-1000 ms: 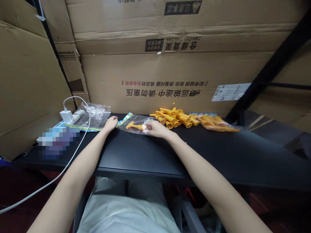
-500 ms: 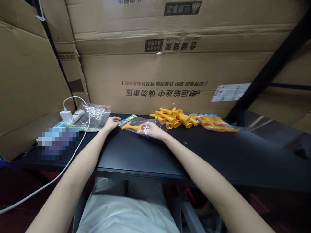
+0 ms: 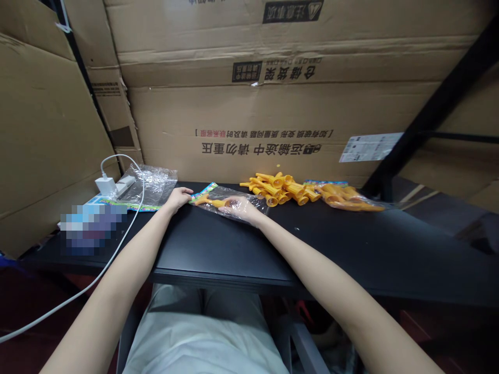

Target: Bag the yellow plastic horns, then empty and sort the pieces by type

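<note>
My left hand (image 3: 180,198) pinches the corner of a clear plastic bag (image 3: 257,200) by its colourful header strip (image 3: 205,191). The bag lies slanted on the black table. Inside it is a yellow horn-shaped plastic piece (image 3: 210,202), its narrow, branched end towards the header. My right hand (image 3: 239,208) closes around the wider end of this piece. Clear film shows over and beyond that hand, which seems to be inside the bag.
Several loose yellow horn-shaped pieces (image 3: 278,188) are heaped at the back. Right of them lies a filled bag (image 3: 346,197). Flat clear bags (image 3: 156,182) lie at left by a white charger (image 3: 106,185), whose cable (image 3: 128,228) crosses the table. Cardboard (image 3: 234,109) walls the back.
The yellow piece in the bag has shifted slightly towards the header strip. My right hand has barely moved, and the left still pinches the corner.
</note>
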{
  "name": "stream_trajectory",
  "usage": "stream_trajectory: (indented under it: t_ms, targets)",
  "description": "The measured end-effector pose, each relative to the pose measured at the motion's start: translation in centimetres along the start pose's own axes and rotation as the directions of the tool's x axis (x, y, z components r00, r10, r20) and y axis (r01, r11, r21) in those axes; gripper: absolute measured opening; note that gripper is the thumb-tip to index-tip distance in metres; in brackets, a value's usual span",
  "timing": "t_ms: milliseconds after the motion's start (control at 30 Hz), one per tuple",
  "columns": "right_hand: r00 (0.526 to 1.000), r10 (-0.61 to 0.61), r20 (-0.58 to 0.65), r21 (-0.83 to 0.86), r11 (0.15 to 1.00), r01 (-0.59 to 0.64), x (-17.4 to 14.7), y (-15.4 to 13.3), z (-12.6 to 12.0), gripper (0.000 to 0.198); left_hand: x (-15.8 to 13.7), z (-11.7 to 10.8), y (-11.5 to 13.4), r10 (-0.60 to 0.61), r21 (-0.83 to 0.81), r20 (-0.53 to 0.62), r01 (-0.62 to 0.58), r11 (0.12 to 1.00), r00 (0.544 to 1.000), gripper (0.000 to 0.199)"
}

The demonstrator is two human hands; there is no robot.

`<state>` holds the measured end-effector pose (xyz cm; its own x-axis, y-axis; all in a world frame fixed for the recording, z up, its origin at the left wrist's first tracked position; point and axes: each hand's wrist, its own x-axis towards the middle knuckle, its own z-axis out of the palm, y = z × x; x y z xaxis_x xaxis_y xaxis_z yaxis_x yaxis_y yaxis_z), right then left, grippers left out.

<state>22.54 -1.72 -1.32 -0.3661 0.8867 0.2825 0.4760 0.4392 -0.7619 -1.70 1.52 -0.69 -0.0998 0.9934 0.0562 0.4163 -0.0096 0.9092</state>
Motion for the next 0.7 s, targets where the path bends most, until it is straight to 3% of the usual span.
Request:
stream_trajectory:
  t_ms: [100, 267, 533, 700]
  targets:
    - [1.0, 0.02, -0.016, 0.054, 0.998, -0.02, 0.05, 0.03, 0.05, 0.044, 0.17, 0.03, -0.07, 0.002, 0.043, -0.031, 0.0, 0.999, 1.0, 0.036]
    - [0.995, 0.053, -0.079, 0.105, 0.993, -0.045, 0.12, 0.31, -0.17, 0.047, 0.31, -0.15, -0.17, 0.083, 0.265, -0.051, -0.067, 0.962, 0.995, 0.034]
    - [0.991, 0.085, -0.106, 0.218, 0.974, -0.06, -0.05, 0.21, -0.77, 0.049, 0.38, -0.45, -0.47, 0.117, 0.508, 0.051, -0.127, 0.852, 0.992, 0.046]
    - [0.986, 0.11, -0.123, 0.19, 0.978, -0.086, 0.08, 0.65, -0.86, 0.046, 0.1, -0.55, 0.04, 0.223, 0.568, 0.068, -0.221, 0.793, 0.972, 0.019]
